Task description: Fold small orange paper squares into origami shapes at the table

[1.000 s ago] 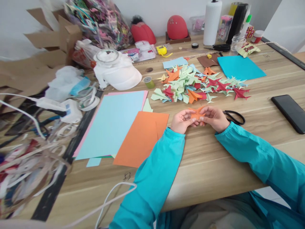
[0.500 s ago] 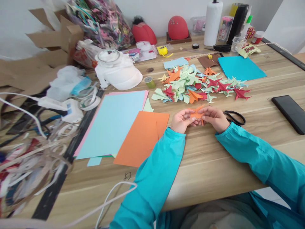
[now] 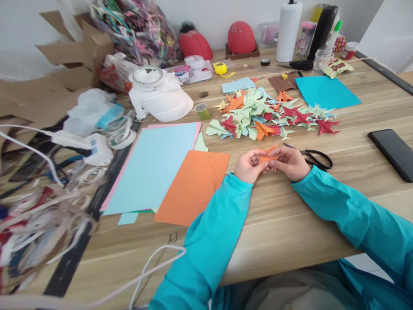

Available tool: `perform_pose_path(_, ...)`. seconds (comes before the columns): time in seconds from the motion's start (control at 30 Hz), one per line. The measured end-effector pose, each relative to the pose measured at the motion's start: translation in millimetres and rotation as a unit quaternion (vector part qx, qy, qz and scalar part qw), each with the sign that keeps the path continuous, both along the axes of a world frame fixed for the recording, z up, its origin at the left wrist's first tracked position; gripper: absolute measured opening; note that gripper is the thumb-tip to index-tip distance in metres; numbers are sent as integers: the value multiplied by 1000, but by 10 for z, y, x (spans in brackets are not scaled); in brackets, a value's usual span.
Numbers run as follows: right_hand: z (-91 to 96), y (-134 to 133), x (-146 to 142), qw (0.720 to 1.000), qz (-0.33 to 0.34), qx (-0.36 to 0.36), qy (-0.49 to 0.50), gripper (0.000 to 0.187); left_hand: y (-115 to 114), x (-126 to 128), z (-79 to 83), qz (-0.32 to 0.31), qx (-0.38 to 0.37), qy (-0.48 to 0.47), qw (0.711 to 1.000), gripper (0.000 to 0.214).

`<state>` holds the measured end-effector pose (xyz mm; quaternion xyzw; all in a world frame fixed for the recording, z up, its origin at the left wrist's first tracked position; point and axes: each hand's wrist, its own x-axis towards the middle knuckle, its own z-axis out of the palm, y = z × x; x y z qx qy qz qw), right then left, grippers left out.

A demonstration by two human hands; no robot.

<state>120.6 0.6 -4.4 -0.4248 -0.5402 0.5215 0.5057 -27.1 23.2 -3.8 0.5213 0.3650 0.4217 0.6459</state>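
Observation:
A small folded orange paper piece (image 3: 269, 154) is pinched between both hands just above the wooden table (image 3: 290, 215). My left hand (image 3: 249, 165) grips its left side, fingers curled. My right hand (image 3: 292, 161) closes on its right side. Both arms wear teal sleeves. Beyond the hands lies a pile of folded paper shapes (image 3: 267, 114) in green, red and orange. Black scissors (image 3: 316, 158) lie right behind my right hand. An orange paper sheet (image 3: 193, 185) lies left of my left hand.
Light blue and pink sheets (image 3: 155, 165) lie left of the orange one. A black phone (image 3: 393, 153) rests at the right edge. A teal sheet (image 3: 325, 90), paper towel roll (image 3: 288, 30), white cap (image 3: 161, 101), tape rolls and cardboard crowd the far and left sides.
The hands have turned the orange piece slightly and drawn closer together; the paper now shows narrower between the fingers. Everything else on the table is unchanged.

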Motion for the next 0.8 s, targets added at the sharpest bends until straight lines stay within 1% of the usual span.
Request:
perform_pose_path(0.13, -12, -3, 6, 1000, 6, 7, -2, 27, 18, -14, 8, -21, -25, -11, 999, 39)
perform_pose_path(0.3, -10, -3, 10, 1000, 6, 11, 14, 29, 54, -8, -40, 4, -49, -30, 998, 39)
perform_pose_path(0.47, 5, -8, -2, 999, -23, 25, 26, 30, 46, -7, -26, 10, -77, -53, 996, 34)
perform_pose_path(0.63, -18, 10, -9, 997, -36, 17, 62, 32, 49, -21, -22, 6, -76, -75, 994, 31)
perform_pose_path(0.8, -27, 26, -5, 997, -46, 13, 57, 30, 69, -15, -64, 10, -61, -68, 996, 25)
